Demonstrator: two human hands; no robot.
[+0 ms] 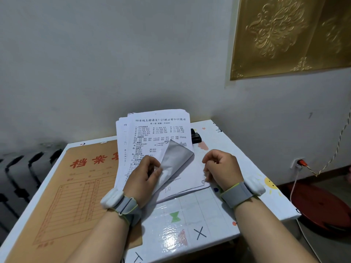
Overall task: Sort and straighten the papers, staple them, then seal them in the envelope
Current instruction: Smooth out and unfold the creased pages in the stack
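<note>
One brown envelope [76, 186] lies flat on the table [190, 215], just to the left of my left hand [144, 177] and partly under my left forearm; its right edge runs beneath the paper. I count one loose stack of papers [159, 130], unevenly squared, spreading from under my left hand to under my right hand [222, 168] and reaching away from both towards the wall. My left hand's fingers are curled, and thumb and fingers pinch the near corner of the top sheet [174, 158], which is peeled up and folded back so that its grey underside faces me, just to the right of those fingers. Beyond the far right corner of the stack, ahead of my right hand, one black stapler [195, 137] peeks out, mostly hidden by the sheets. My right hand is curled into a loose fist at the near right edge of the stack, where a small corner of paper curls up beside my thumb; I cannot tell whether I have hold of that edge or only rest on it. I wear two grey wristbands, one on each wrist.
</note>
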